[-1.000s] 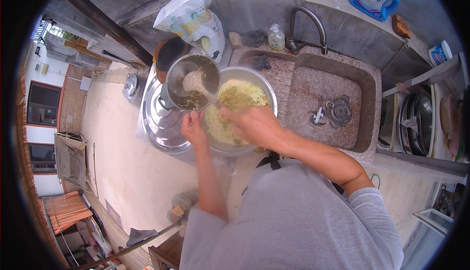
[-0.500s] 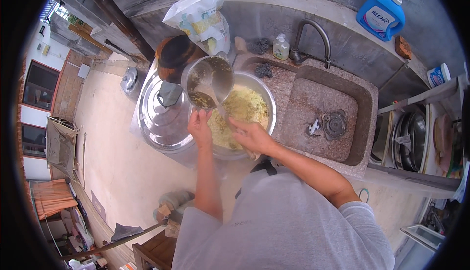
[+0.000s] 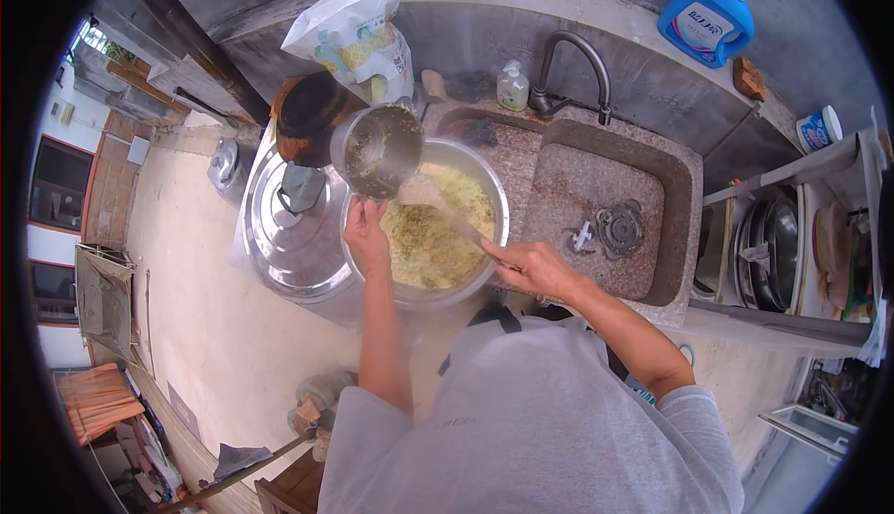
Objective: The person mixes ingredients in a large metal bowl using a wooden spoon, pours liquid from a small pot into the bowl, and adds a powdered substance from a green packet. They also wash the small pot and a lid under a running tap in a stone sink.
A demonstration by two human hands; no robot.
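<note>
A metal pot is tilted over a wide metal basin, its mouth facing me. Bits of food cling to the pot's inner wall. My left hand is closed at the pot's near edge; whether it grips a handle or the rim is hidden. In my right hand is the handle of a flat, pale spatula. The spatula's blade lies just below the pot's mouth, above the basin. Pale yellow shreds and a browner, crumbly mass fill the basin.
Left of the basin stands a large pot with a shiny lid, a dark cloth on it. A stone sink with a curved tap is to the right. Behind are a white plastic bag, a soap bottle and a blue jug.
The spatula has come out of the pot, and my right hand has moved right with it. Less food shows in the pot; more of the brown mass lies in the basin. The view has shifted slightly.
</note>
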